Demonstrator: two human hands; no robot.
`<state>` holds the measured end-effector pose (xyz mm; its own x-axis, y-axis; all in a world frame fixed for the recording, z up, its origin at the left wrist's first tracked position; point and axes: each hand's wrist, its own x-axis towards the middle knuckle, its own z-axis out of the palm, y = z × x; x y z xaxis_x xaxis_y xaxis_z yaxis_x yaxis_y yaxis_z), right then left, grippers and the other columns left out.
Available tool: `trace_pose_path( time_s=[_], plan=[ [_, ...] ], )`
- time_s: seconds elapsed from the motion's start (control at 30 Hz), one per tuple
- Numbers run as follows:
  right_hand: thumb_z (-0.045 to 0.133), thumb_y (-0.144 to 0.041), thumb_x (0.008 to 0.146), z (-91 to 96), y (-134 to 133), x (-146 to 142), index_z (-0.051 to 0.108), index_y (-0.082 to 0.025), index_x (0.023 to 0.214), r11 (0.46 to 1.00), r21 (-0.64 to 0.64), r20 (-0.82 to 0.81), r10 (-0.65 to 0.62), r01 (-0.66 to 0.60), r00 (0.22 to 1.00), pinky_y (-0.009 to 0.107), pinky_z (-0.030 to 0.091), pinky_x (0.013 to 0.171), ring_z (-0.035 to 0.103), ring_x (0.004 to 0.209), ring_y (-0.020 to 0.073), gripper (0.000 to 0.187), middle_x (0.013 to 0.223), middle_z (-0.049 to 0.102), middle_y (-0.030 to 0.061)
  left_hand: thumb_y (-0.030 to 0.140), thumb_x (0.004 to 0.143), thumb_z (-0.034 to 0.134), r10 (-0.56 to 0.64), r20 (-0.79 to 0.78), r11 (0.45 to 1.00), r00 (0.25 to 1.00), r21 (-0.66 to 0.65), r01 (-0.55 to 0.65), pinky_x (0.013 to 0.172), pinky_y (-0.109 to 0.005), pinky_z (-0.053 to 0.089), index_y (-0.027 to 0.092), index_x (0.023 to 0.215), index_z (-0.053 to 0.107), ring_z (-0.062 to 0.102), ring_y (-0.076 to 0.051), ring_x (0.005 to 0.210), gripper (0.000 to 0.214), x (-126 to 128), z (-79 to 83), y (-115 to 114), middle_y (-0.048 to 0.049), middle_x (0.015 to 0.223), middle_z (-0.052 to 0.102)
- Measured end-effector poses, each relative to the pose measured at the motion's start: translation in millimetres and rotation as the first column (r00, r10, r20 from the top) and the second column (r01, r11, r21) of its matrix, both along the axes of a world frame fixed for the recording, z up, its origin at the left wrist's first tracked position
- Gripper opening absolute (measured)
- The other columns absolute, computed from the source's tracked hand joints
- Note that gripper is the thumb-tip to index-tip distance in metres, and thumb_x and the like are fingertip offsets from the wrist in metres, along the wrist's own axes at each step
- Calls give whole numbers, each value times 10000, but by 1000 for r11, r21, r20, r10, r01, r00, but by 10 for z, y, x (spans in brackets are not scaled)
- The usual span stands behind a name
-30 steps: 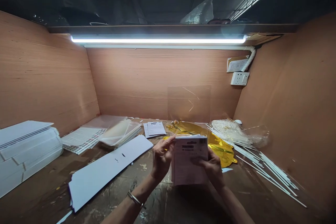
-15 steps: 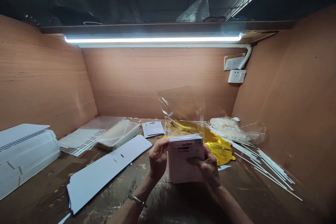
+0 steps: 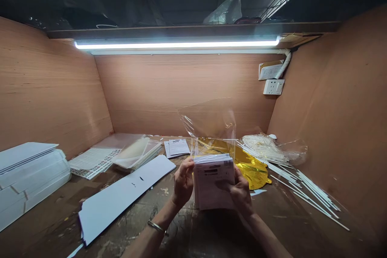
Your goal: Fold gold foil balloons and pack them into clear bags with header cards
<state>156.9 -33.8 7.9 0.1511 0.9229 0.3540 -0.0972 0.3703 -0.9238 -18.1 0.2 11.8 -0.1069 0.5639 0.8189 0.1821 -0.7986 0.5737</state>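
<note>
Both my hands grip a thick stack of white printed cards (image 3: 214, 183) from its sides, with my left hand (image 3: 183, 183) on the left edge and my right hand (image 3: 240, 193) on the right edge and lower face. A clear plastic bag (image 3: 208, 121) rises above the stack, its lower part running down around the top of the stack. How far the stack sits inside the bag is hard to tell. Behind my hands lies a gold foil balloon (image 3: 254, 171), partly hidden by the stack.
White plastic sticks (image 3: 314, 195) lie spread at the right beside a bagged white bundle (image 3: 263, 147). Papers (image 3: 177, 148), sticker sheets (image 3: 93, 161), a white board (image 3: 123, 197) and stacked white panels (image 3: 30, 181) lie on the scuffed workbench (image 3: 211, 234) between wooden walls.
The clear bag has lifted from standing upright behind the stack to bulging open just above it. My hands and the stack have moved slightly left and up, and the stack is closer to the bag's lower edge.
</note>
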Motion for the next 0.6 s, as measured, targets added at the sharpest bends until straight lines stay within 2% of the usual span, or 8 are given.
trace_pose_path(
  time_s=[0.17, 0.3, 0.47, 0.6],
  plan=[
    [662, -215, 589, -22, -2, 3, 531, -198, 1011, 1000, -6, 17, -14, 14, 1000, 294, 464, 695, 566, 837, 214, 442, 932, 631, 18, 206, 731, 569, -103, 214, 980, 971, -147, 137, 740, -313, 502, 170, 811, 625, 584, -190, 898, 104, 6, -31, -22, -68, 987, 624],
    [653, -204, 596, -34, 0, 14, 525, -202, 1000, 1000, -13, 39, 4, -4, 999, 292, 469, 678, 573, 818, 211, 423, 930, 630, 14, 222, 660, 646, -91, 362, 955, 928, -233, 185, 715, -321, 510, 159, 760, 657, 602, -200, 848, 118, 17, 4, -60, -61, 882, 660],
    [684, -208, 544, -66, 40, 46, 532, -202, 982, 999, 3, 75, -40, 39, 996, 282, 472, 649, 578, 759, 199, 463, 856, 643, 5, 225, 651, 655, -68, 384, 933, 921, -302, 195, 687, -285, 504, 160, 827, 646, 612, -168, 761, 188, 33, 29, -98, -45, 828, 665],
    [708, -219, 498, -108, 72, 80, 547, -192, 938, 999, -13, 75, -35, 36, 997, 292, 478, 631, 583, 734, 204, 470, 819, 647, 5, 230, 690, 621, -66, 286, 948, 956, -281, 149, 701, -270, 491, 160, 876, 621, 604, -152, 749, 199, 58, 29, -96, -39, 815, 653]
  ],
)
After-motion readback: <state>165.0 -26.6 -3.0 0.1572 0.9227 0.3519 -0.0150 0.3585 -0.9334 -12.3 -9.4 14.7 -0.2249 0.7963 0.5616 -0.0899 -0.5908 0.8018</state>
